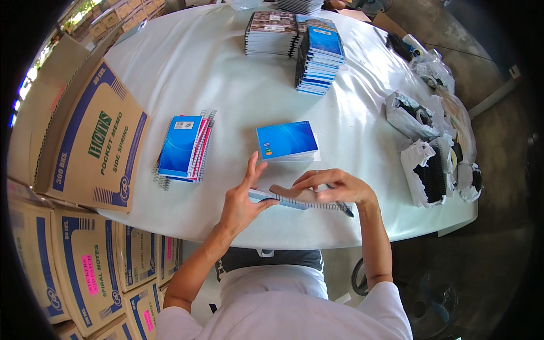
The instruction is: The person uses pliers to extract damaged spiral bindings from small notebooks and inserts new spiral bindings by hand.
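A small spiral notebook (283, 198) is held tilted near the table's front edge. My left hand (241, 201) grips its left end, thumb below and index finger pointing up. My right hand (334, 186) is curled over its other end, fingers on the brown back cover (296, 193) beside the wire coil (326, 205), which sticks out past the pages. A slim dark pointed thing (347, 210) shows under the right hand; its kind is not clear. Just beyond lies a stack of blue-covered pads (286, 139). To the left sits a pile of blue and red spiral notebooks (181, 147).
Tall notebook stacks (320, 62) stand at the far side of the white-covered table (226, 102). Plastic-wrapped bundles of black coils (428, 170) line the right edge. An open carton (96, 141) stands at left, above more stacked cartons (85, 266). A fan (433, 303) is at lower right.
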{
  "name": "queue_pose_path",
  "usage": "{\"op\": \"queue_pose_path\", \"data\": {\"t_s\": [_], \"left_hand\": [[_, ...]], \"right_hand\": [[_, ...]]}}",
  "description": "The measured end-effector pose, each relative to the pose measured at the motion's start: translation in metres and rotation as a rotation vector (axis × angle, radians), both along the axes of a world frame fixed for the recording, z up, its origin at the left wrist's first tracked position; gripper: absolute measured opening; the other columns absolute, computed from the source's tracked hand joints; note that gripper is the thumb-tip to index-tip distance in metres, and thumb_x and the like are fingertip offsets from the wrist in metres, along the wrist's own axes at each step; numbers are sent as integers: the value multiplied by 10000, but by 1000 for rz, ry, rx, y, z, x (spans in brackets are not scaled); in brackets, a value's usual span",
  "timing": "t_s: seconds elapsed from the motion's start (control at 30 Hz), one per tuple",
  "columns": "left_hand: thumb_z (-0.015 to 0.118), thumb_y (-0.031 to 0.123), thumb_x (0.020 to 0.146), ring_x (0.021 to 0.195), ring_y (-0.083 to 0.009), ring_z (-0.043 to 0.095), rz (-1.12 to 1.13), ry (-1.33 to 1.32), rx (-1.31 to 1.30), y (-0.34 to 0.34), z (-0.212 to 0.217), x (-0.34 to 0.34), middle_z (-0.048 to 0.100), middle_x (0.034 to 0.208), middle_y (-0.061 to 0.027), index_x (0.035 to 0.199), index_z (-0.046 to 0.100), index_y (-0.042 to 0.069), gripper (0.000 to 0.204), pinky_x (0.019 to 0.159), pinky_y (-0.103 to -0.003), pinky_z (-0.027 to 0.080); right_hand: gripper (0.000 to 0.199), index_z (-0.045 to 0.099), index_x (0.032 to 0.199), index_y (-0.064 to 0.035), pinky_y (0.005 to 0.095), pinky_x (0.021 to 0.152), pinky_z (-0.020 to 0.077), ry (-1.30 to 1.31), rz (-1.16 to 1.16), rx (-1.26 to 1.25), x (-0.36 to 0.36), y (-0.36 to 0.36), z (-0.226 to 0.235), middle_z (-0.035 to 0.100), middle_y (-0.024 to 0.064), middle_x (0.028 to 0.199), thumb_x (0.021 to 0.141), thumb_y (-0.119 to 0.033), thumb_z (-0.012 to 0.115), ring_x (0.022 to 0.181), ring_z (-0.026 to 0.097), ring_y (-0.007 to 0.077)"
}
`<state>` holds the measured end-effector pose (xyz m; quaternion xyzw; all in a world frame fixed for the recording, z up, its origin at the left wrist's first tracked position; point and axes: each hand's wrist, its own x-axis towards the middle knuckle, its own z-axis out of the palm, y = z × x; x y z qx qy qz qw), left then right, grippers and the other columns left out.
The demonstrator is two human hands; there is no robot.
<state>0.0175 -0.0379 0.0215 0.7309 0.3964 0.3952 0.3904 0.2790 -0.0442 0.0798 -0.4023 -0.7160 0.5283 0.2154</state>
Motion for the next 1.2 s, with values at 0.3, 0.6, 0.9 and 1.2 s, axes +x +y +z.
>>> {"op": "queue_pose_path", "data": {"t_s": [0.3, 0.6, 0.9, 1.2], "left_hand": [[857, 144, 661, 1166, -241, 626, 11, -81, -98, 1, -14, -1, 597, 1345, -141, 1558, 202, 196, 1112, 832, -342, 537], [822, -22, 700, 1263, -247, 547, -15, -310, -265, 3, -24, 0, 440, 1490, -162, 1569, 158, 207, 1116, 862, -286, 545], [812, -43, 698, 1334, -303, 444, -23, -360, -312, 5, -24, 1, 124, 1617, -149, 1567, 73, 221, 1171, 1011, -371, 526], [789, -16, 760, 1276, -217, 503, -79, -474, -436, 3, -25, -4, 417, 1479, -155, 1558, 119, 169, 1058, 995, -301, 510]], "right_hand": [[530, 708, 1155, -12, 383, 996, 419, -202, -57, -12, -14, 11, -6, 668, 166, 1157, 848, -445, 707, 1093, 608, 293], [504, 726, 1148, -70, 380, 885, 465, 191, -85, -91, -15, 9, 2, 699, 135, 1043, 860, -482, 691, 961, 626, 245], [502, 718, 1127, -15, 356, 904, 461, -149, -106, 43, -37, 13, 10, 694, 153, 1036, 879, -451, 687, 970, 623, 257], [459, 724, 1118, -29, 393, 945, 467, -366, -135, 171, -56, 14, 13, 696, 165, 1060, 882, -421, 685, 1026, 619, 297]]}}
